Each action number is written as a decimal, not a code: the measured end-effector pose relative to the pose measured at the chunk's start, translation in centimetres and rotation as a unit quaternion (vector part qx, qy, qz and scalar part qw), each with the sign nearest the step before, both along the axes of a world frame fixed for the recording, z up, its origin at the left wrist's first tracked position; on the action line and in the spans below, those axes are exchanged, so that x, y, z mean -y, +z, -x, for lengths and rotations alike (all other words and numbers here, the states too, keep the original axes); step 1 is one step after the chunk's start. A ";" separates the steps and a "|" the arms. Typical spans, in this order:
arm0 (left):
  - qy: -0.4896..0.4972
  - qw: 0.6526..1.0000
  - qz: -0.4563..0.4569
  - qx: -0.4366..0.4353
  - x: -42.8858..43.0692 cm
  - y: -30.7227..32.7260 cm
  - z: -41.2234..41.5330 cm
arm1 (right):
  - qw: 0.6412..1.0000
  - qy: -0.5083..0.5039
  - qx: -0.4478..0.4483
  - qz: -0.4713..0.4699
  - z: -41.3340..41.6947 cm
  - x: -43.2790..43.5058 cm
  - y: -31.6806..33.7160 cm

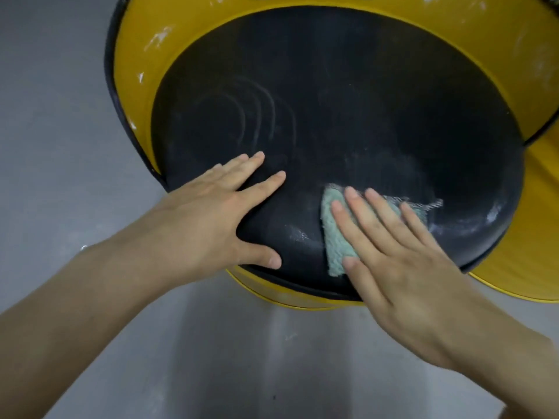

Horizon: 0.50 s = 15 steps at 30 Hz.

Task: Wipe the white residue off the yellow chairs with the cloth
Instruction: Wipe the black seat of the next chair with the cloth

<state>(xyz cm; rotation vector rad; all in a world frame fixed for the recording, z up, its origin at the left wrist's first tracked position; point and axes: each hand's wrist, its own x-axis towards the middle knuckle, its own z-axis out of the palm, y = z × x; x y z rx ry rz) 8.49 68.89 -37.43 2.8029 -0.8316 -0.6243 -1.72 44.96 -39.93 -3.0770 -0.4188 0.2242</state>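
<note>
Here, in the head view, the yellow chair [393, 25] fills the upper frame, with its black seat cushion [348, 116] as the landmark. The left hand [211, 219] rests flat on the cushion's front-left edge, fingers spread apart. The right hand [393, 258] presses the pale green cloth [334, 234] onto the cushion's front, fingers straight and slightly apart. White residue [490, 219] streaks the cushion's front-right edge, just beside the cloth.

A smooth grey floor [60, 116] lay beneath everything, lightly scuffed, with a few small white flecks [291, 336] and one dark speck [274, 397].
</note>
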 end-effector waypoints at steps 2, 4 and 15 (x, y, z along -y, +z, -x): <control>0.005 1.000 0.006 -0.001 -0.2 -0.1 0.2 | 1.000 -0.025 0.005 0.016 0.7 -0.2 0.1; -0.001 1.000 0.007 -0.001 -0.2 -0.3 0.1 | 0.999 -0.040 0.021 0.020 -0.2 -2.4 -0.5; 0.003 1.000 -0.023 -0.011 0.2 -0.6 -0.7 | 0.996 -0.084 0.012 0.030 1.8 2.9 -0.3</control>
